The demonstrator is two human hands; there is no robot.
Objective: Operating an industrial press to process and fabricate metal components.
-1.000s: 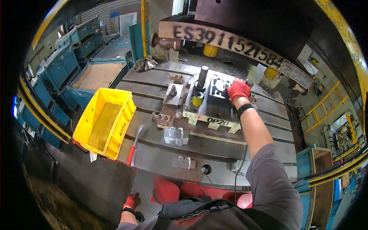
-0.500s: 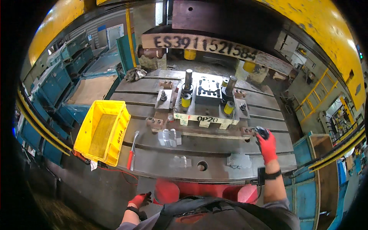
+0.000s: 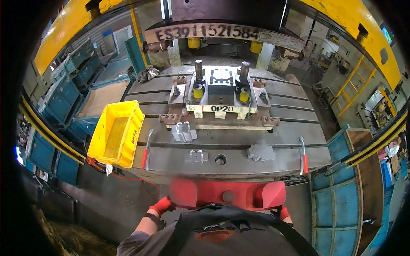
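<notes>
A red control console [image 3: 228,187] with hooded ends and a round knob stands before me. My left hand [image 3: 161,205], red-gloved, is at its left end, its fingers bent against the side and their tips hidden. My right hand [image 3: 284,212] is low at the right end, mostly behind the console and my clothing; its fingers cannot be made out. On the press bed [image 3: 230,168] lie a folded grey metal part [image 3: 184,132], a flat part [image 3: 197,156] and a grey flat stack [image 3: 261,152]. A red-handled tool [image 3: 303,157] lies at the right, another red-handled tool [image 3: 146,150] at the left.
A die [image 3: 222,96] with two posts is clamped on the bed, under the raised press ram [image 3: 226,36]. A yellow bin [image 3: 136,132] stands at the left edge. Blue-framed crates [image 3: 335,194] stand at the right; yellow bars [image 3: 53,130] flank both sides.
My right hand has left the bed's right side and come down to the console's right end. The red-handled tool there is now uncovered. My left hand has moved up to the console.
</notes>
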